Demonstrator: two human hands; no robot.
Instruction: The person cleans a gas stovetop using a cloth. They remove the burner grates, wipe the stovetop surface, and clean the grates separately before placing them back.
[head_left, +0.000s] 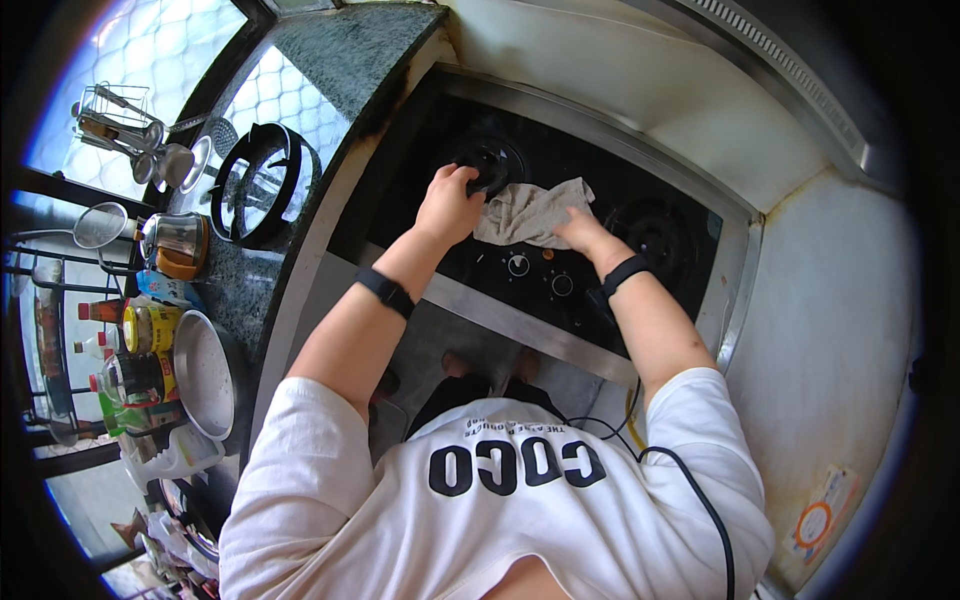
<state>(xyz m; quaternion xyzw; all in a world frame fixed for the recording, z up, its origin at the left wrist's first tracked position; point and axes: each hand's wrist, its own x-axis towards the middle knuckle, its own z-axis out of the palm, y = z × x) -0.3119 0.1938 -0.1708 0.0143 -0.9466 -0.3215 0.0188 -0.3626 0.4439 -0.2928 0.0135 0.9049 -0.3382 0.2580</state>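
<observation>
A black glass-topped gas stove (420, 135) lies before me in its metal surround. My left hand (452, 204) is at the near left edge of the left burner (491, 161), fingers curled at its black parts; whether it grips one is hard to see. Right of that burner, a crumpled grey-beige cloth (525, 214) rests on the glass. My right hand (586, 231) holds the cloth's right end, its fingertips pressed into the fabric. Control knobs (518, 265) sit just below the cloth. The right burner (660, 238) is partly behind my right wrist.
On the left stone counter stand a black round pan support (259, 184), a kettle (174, 244), a metal pan (206, 375) and several bottles (139, 379). Ladles (161, 154) hang by the window. A range hood (795, 75) juts out upper right. A black cable (701, 495) crosses my right side.
</observation>
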